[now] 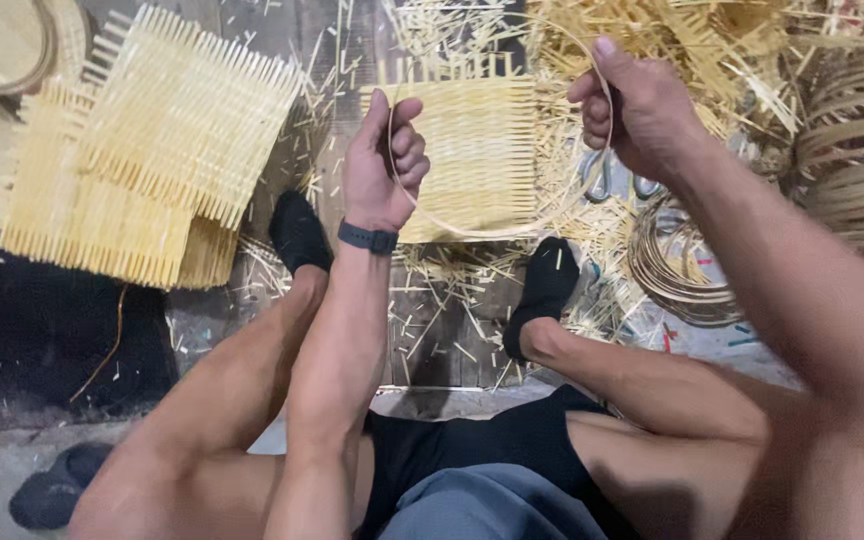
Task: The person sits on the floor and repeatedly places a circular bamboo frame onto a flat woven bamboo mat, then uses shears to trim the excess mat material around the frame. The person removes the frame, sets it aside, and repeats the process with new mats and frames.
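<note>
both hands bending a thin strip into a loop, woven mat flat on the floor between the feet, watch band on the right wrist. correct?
Not quite: the dark band is on the left wrist, not the right. The head view shows it just below the left hand. The rest holds: the left hand and right hand bend the thin strip into a loop, and the woven mat lies flat between the feet.

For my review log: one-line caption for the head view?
Left hand and right hand bend a thin cane strip into a loop above a woven mat.
</note>
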